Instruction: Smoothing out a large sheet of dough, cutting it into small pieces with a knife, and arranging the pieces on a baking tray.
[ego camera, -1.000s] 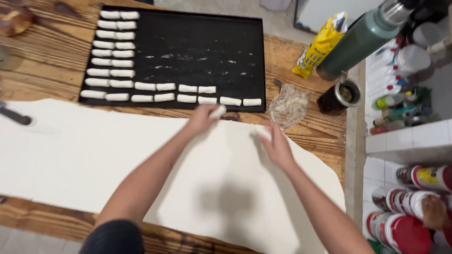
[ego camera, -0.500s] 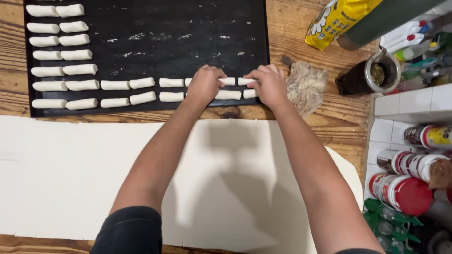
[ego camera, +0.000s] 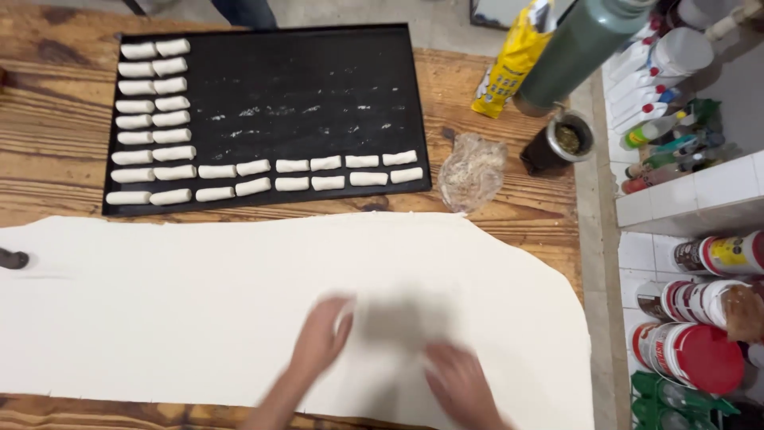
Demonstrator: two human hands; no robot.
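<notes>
A wide sheet of pale dough (ego camera: 159, 318) covers the near part of the wooden table. My left hand (ego camera: 322, 341) and my right hand (ego camera: 458, 384) are both over its near edge, blurred by motion, so what the fingers hold cannot be made out. Beyond the sheet lies a black baking tray (ego camera: 278, 80). Small rolled dough pieces (ego camera: 310, 173) sit on it in two rows along its near edge and two columns down its left side.
Right of the tray are a crumpled clear plastic bag (ego camera: 472, 171), a cup of green herb (ego camera: 567, 139), a yellow packet (ego camera: 513, 60) and a green flask (ego camera: 573, 52). Bottles and red-lidded tins (ego camera: 692, 354) crowd the right edge. A dark handle (ego camera: 12, 259) rests at the left.
Both hands have pulled back from the tray's right end to the near part of the dough sheet. The two near rows on the tray now reach its right end.
</notes>
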